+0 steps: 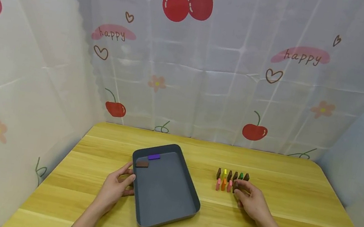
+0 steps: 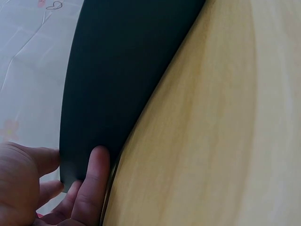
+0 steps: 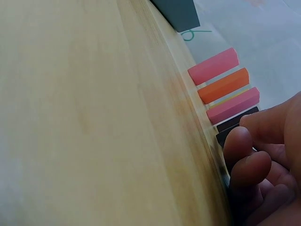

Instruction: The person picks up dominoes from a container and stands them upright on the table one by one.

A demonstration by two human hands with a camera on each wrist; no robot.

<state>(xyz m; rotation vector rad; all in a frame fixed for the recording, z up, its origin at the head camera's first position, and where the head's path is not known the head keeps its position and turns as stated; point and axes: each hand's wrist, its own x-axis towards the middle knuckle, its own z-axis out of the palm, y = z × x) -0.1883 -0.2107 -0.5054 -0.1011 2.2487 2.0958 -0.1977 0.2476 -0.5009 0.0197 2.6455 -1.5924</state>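
Observation:
A dark grey tray [image 1: 167, 190] lies on the table, turned at a slant, with a purple block [image 1: 154, 157] and a brown block [image 1: 142, 164] near its far left corner. At the tray's left side my left hand [image 1: 115, 186] holds the edge, thumb at the rim and fingers against the outer wall [image 2: 122, 70]. Over on the right, my right hand [image 1: 253, 202] pinches a dark brown block [image 3: 225, 137] at the right end of the front row. Left of it stand a pink block [image 1: 229, 186], an orange block [image 1: 224, 184] and another pink block [image 1: 218, 184].
Behind the front row stands a back row of small upright blocks, including a yellow block [image 1: 225, 174], a green block [image 1: 241, 176] and several dark brown blocks. A printed curtain [image 1: 203, 93] closes off the wooden table [image 1: 113, 142] at the back and sides.

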